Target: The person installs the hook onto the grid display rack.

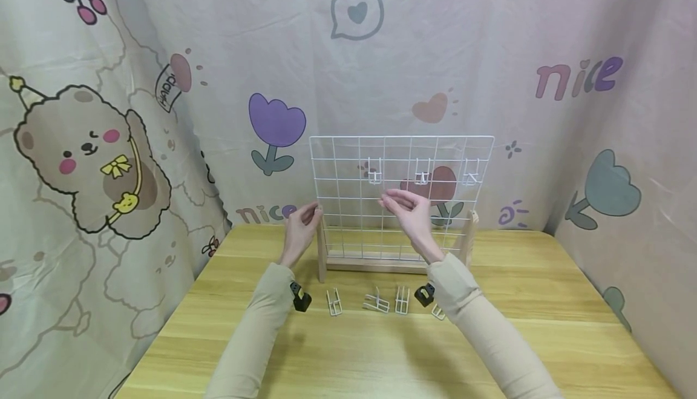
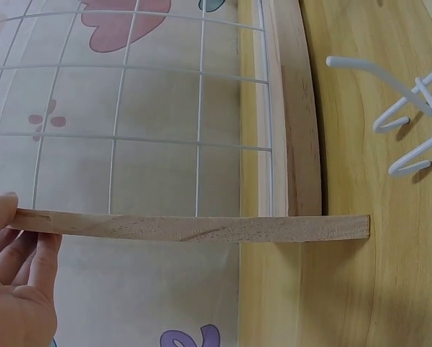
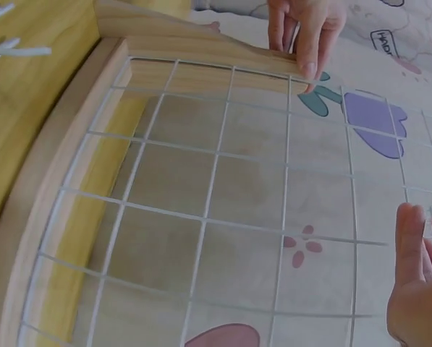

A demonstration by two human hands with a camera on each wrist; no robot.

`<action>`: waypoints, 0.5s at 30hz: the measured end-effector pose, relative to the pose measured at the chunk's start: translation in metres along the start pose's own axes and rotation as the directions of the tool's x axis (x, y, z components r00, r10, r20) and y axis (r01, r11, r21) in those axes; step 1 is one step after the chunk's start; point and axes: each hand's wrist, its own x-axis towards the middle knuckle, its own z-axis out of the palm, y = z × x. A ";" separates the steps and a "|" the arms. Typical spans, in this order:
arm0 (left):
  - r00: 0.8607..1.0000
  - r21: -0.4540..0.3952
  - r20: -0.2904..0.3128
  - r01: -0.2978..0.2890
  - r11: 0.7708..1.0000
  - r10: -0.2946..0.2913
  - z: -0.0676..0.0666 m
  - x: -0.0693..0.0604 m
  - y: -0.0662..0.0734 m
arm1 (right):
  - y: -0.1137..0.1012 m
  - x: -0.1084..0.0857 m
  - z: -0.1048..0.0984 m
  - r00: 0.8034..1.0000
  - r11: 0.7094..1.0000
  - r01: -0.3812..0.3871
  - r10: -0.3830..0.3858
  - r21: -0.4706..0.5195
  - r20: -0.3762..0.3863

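Observation:
A white wire grid panel [image 1: 354,207] stands upright in a wooden stand. My left hand [image 1: 301,229] grips the top of the stand's left wooden post [image 2: 201,228], thumb on one side and fingers on the other. In front of the middle of the grid is my right hand [image 1: 409,214], fingers bent loosely, with nothing visible in it; the right wrist view shows a gap between thumb and fingers. Above it, white wire hooks hang on the grid: one left [image 1: 374,172], a middle hook [image 1: 422,172] and a right hook [image 1: 471,172].
Several white wire hooks lie on the wooden table [image 1: 359,356] before the stand, among them a left hook [image 1: 334,303], a hook with a raised prong [image 1: 377,302] and one partly under the right wrist [image 1: 438,312]. A patterned curtain [image 1: 261,36] hangs behind and at both sides.

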 end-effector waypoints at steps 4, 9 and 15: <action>1.000 0.014 -0.013 -0.002 1.000 0.002 0.001 0.000 0.000 | 0.007 -0.013 -0.015 0.997 1.000 0.002 0.000 -0.014 0.079; 0.999 0.053 -0.033 -0.007 0.999 0.008 0.003 -0.002 0.001 | 0.024 -0.032 -0.046 0.985 0.996 0.002 0.014 -0.093 0.174; 0.999 0.058 -0.037 0.014 0.998 -0.012 0.003 -0.003 0.003 | 0.048 -0.055 -0.090 0.983 0.981 -0.054 0.084 -0.184 0.160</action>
